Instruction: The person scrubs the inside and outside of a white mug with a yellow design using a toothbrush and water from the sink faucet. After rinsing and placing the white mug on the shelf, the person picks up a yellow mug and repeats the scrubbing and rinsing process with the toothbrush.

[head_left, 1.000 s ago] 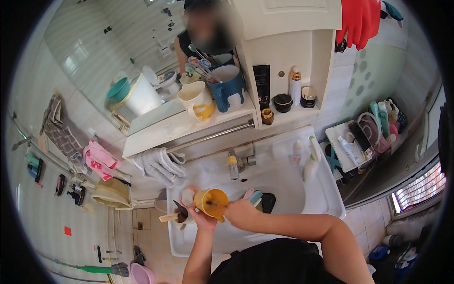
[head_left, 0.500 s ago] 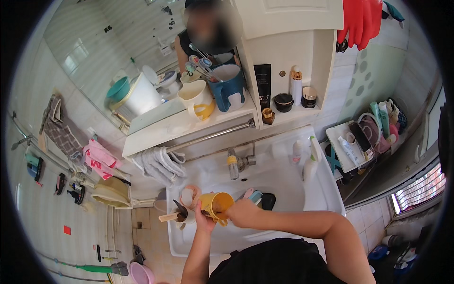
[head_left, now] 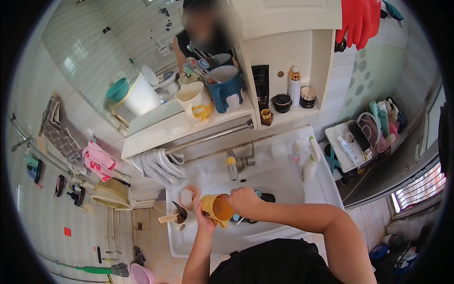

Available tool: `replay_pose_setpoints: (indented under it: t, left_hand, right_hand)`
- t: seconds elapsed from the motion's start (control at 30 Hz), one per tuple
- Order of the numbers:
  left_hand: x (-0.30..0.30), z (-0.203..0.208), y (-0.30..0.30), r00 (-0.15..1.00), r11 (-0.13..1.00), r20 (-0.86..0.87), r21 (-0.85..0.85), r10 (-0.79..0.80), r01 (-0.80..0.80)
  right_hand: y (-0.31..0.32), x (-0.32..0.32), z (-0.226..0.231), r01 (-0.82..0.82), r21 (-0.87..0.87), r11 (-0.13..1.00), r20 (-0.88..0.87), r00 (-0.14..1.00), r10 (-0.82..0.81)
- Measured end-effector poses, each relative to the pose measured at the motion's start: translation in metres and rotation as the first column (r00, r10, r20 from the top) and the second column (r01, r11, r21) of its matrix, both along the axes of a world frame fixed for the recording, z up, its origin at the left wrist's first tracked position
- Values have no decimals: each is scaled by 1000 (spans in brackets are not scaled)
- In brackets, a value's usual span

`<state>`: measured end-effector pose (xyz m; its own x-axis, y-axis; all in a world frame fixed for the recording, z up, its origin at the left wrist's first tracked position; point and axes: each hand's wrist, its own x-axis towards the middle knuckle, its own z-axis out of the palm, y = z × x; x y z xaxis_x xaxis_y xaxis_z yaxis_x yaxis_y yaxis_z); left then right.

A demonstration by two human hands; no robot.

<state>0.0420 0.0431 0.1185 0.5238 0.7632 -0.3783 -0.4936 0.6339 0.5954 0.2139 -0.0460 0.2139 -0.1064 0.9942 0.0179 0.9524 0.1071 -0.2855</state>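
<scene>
My left hand [head_left: 206, 221] is closed round the side of a yellow mug [head_left: 211, 206], which is tilted so its opening faces right. The mug's handle points down toward me. Curled at the mug's right rim is my right hand [head_left: 245, 200], closed; whatever its fingers may hold is hidden. Both hands are over the white sink [head_left: 292, 201]. Beneath the right hand, a dark item [head_left: 268, 198] and small bluish and white things in the basin are partly covered. Left of the mug stand a white cup [head_left: 189, 219] holding a wooden-handled tool and a pinkish container [head_left: 190, 195].
A metal tap [head_left: 240, 164] rises at the sink's back. White bottles [head_left: 309, 166] stand on its right edge. A grey towel [head_left: 163, 166] hangs from the rail. A blue mug with toothbrushes [head_left: 225, 90] and a cream mug [head_left: 193, 102] sit on the shelf.
My right hand has moved slightly up and left along the mug's rim. The mug has shifted a little and its opening shows more toward the right. My left hand still grips it.
</scene>
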Motion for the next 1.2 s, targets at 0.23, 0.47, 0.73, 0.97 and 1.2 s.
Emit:
replay_pose_setpoints:
  t: [0.23, 0.47, 0.73, 0.97, 1.2]
  left_hand:
    - [3, 10, 2, 998, 996, -61, 86, -12, 18]
    - [9, 14, -3, 997, 991, -66, 133, 43, -34]
    - [4, 7, 1, 998, 977, -69, 214, -11, 26]
    - [4, -8, 0, 971, 929, -237, 348, -42, 125]
    - [-33, 15, 22, 780, 799, 265, -53, -567, 599]
  right_hand:
    - [-1, -8, -10, -62, -235, 970, -60, 997, 49]
    - [-2, -1, -34, 8, -217, 976, -210, 976, -55]
    - [1, -9, -6, 30, -182, 983, -281, 956, -81]
    - [5, 2, -18, 164, 21, 986, -437, 889, -139]
    - [-16, 1, -13, -354, 130, 926, 53, 935, 350]
